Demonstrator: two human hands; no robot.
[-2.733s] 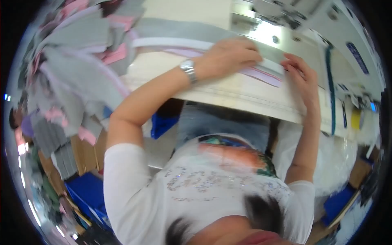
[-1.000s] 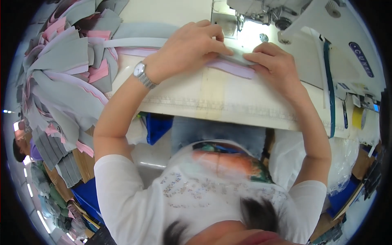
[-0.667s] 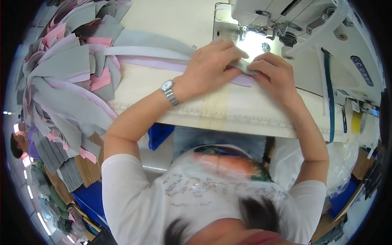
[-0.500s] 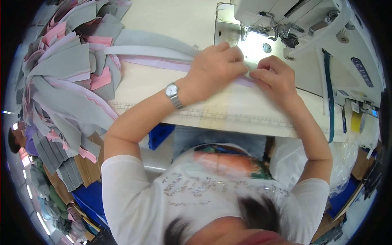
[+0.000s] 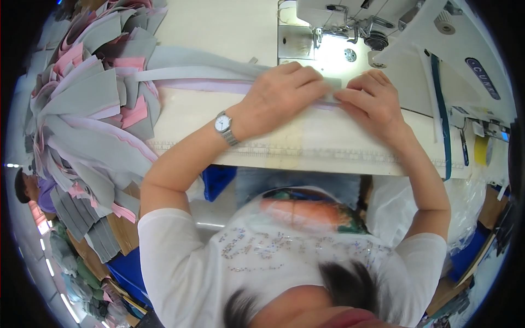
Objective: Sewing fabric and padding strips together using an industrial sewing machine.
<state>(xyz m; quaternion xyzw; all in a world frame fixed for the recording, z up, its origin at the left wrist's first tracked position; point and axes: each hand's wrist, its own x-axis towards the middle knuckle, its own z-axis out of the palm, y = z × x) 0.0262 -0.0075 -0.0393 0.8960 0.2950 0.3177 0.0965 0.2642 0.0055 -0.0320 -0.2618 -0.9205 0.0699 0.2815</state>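
Cloth, a long grey length with a paler band and a lilac edge, runs across the white table from the heap of cut pieces at left to the person's hands, its near end just in front of the sewing machine. The left hand lies over the layers with its fingers bent down; their tips are blurred, so whether they grip cannot be told. The right hand has thumb and forefinger brought together on the cloth's end, the two hands near each other but apart. The step in hand seems to be matching the layers' edges at that end. The next move probably calls for keeping them flat and level while guiding the end toward the lit plate, without letting the lilac layer slip.
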